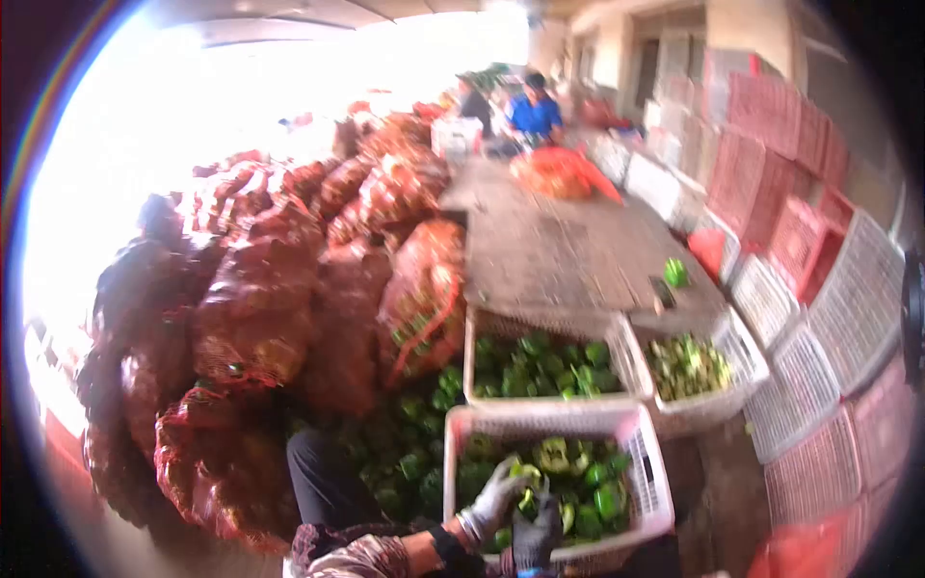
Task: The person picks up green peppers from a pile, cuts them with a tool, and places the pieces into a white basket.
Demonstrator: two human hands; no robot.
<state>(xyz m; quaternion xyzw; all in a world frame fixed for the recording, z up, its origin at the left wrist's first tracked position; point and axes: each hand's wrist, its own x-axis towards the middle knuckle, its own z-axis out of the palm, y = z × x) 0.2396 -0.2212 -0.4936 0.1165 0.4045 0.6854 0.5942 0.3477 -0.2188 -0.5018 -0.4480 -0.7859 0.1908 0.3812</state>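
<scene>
1. Green bell peppers fill the white plastic lattice crate at the near centre, and both hands work inside its near edge.
2. The left hand, in a grey-white glove, curls its fingers around a light green pepper at the near-left corner of that crate.
3. The right hand, in a dark glove, sits just right of the left one, touching the same pepper from below; whether it grips is unclear.
4. Two more white crates stand just beyond: one with dark green peppers, and to its right one with paler cut pieces.
5. Red mesh sacks of peppers pile up on the left.
6. A wooden desk stretches far behind the crates.
7. Empty red and white crates stack along the right.
8. A person in a blue top stands far off.
</scene>
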